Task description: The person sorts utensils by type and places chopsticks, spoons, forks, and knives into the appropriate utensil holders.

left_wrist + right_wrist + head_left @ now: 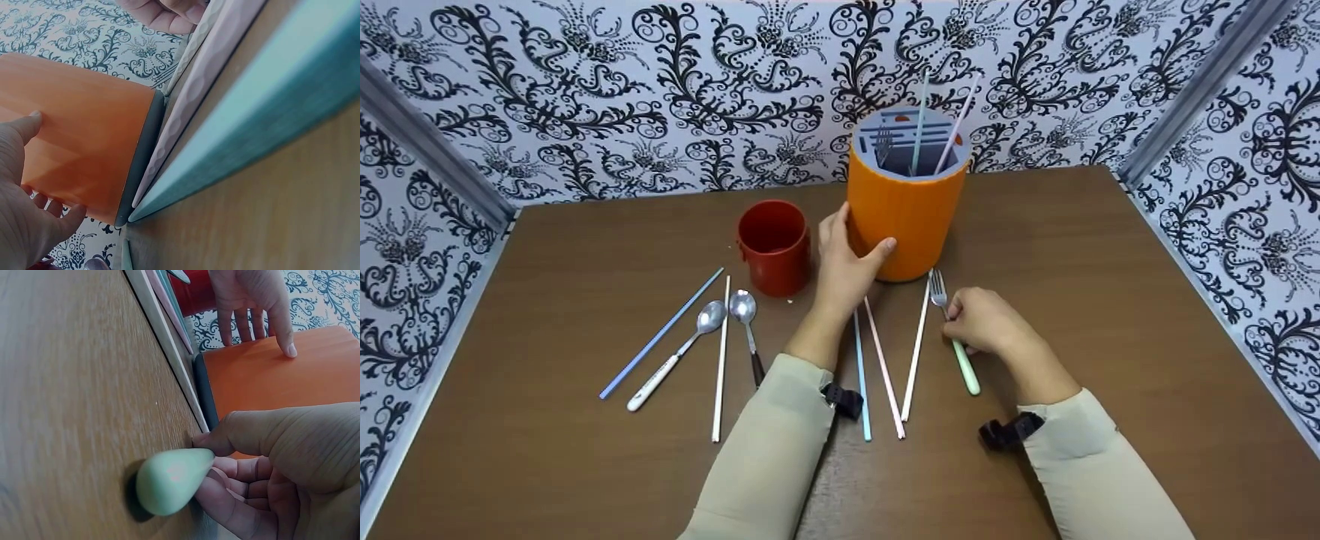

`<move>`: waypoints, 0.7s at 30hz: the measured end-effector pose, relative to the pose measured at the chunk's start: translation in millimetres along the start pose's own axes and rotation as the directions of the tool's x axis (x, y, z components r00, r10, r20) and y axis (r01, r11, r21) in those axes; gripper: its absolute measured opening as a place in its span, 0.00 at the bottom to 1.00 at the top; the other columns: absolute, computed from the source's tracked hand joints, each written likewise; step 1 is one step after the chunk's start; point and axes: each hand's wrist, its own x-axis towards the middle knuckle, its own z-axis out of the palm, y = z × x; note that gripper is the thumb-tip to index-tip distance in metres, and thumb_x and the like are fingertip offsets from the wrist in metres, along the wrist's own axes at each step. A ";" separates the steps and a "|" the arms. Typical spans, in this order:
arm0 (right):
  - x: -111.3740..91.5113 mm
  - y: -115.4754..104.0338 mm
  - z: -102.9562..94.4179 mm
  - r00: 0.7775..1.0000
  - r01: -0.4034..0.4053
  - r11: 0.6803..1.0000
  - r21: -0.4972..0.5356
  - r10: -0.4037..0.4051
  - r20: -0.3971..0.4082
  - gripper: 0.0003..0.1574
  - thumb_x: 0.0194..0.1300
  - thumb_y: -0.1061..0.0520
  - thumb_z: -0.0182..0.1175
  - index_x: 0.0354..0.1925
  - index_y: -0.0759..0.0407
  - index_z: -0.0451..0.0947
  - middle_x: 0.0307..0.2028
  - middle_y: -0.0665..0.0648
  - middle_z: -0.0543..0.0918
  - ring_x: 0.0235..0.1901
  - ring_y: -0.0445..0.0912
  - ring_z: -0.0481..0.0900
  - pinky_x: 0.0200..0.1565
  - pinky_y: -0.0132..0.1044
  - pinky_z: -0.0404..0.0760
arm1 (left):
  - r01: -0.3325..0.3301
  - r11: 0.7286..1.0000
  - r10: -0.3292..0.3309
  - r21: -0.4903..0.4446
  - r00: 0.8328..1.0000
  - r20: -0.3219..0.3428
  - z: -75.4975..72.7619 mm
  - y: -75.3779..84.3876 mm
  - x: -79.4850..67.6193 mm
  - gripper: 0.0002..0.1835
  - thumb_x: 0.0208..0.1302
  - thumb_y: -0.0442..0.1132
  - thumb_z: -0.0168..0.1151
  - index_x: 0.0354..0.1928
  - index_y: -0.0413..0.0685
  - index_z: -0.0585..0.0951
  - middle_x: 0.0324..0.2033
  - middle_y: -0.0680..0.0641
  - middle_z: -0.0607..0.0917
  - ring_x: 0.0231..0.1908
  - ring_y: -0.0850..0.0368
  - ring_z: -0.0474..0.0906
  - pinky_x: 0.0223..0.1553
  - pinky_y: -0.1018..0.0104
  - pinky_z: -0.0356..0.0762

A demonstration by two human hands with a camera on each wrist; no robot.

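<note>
My left hand [844, 270] holds the side of an orange utensil holder [911, 217], thumb across its front and fingers round its left side. The holder stands upright, with a grey slotted top. A fork [883, 144], a teal chopstick [919, 124] and a pale pink chopstick [958, 124] stand in it. Just right of its base, my right hand [986, 319] pinches a fork with a light green handle [174, 481] between thumb and fingers. The tines point toward the holder, and the handle's end is close over the table.
White [916, 352], pink [883, 364] and light blue [862, 375] chopsticks lie before the holder. A red cup [776, 262] stands left of it. Farther left lie a white-handled spoon [654, 382], a dark-handled spoon [743, 306], a blue chopstick [660, 334] and another white chopstick [721, 375]. Patterned walls [697, 97] border the table.
</note>
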 end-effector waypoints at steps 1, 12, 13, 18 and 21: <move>0.3 0.2 0.1 1.000 0.000 1.000 -0.001 0.000 -0.001 0.06 0.63 0.61 0.62 0.36 0.64 0.77 0.31 0.59 0.82 0.22 0.43 0.80 0.25 0.33 0.84 | -0.001 1.000 0.001 0.000 1.000 -0.001 -0.1 0.0 -0.1 0.48 0.62 0.48 0.76 0.79 0.44 0.62 0.71 0.41 0.66 0.72 0.47 0.65 0.78 0.57 0.61; 0.4 -1.0 0.0 1.000 -0.006 1.000 -0.017 0.006 -0.004 0.06 0.61 0.61 0.62 0.36 0.64 0.77 0.33 0.59 0.81 0.22 0.43 0.80 0.25 0.33 0.84 | 0.012 1.000 -0.012 0.007 1.000 0.005 -0.4 1.0 -0.7 0.48 0.63 0.50 0.75 0.79 0.46 0.62 0.71 0.42 0.66 0.72 0.48 0.64 0.78 0.57 0.60; 0.2 -0.9 -0.3 1.000 -0.008 1.000 -0.019 0.008 -0.004 0.07 0.61 0.61 0.62 0.36 0.64 0.77 0.33 0.59 0.81 0.22 0.43 0.80 0.25 0.33 0.84 | 0.011 1.000 -0.011 0.008 1.000 0.004 -0.3 1.0 -0.7 0.48 0.63 0.50 0.75 0.79 0.46 0.62 0.72 0.42 0.66 0.72 0.48 0.64 0.78 0.57 0.60; -1.3 -0.7 -3.1 1.000 -0.007 1.000 -0.021 0.007 -0.002 0.07 0.61 0.61 0.62 0.37 0.65 0.78 0.34 0.60 0.82 0.23 0.43 0.80 0.25 0.33 0.84 | 0.014 1.000 -0.014 0.010 1.000 0.005 -0.4 1.1 -0.7 0.48 0.62 0.50 0.76 0.79 0.46 0.62 0.72 0.42 0.65 0.72 0.48 0.64 0.78 0.57 0.61; -2.5 -0.6 -5.2 1.000 -0.001 1.000 -0.019 0.001 -0.003 0.07 0.62 0.62 0.61 0.38 0.65 0.77 0.33 0.60 0.82 0.22 0.43 0.80 0.25 0.33 0.83 | 0.016 1.000 -0.016 0.007 1.000 0.005 -0.5 1.0 -0.7 0.48 0.62 0.49 0.76 0.79 0.46 0.61 0.72 0.42 0.65 0.72 0.48 0.65 0.78 0.57 0.61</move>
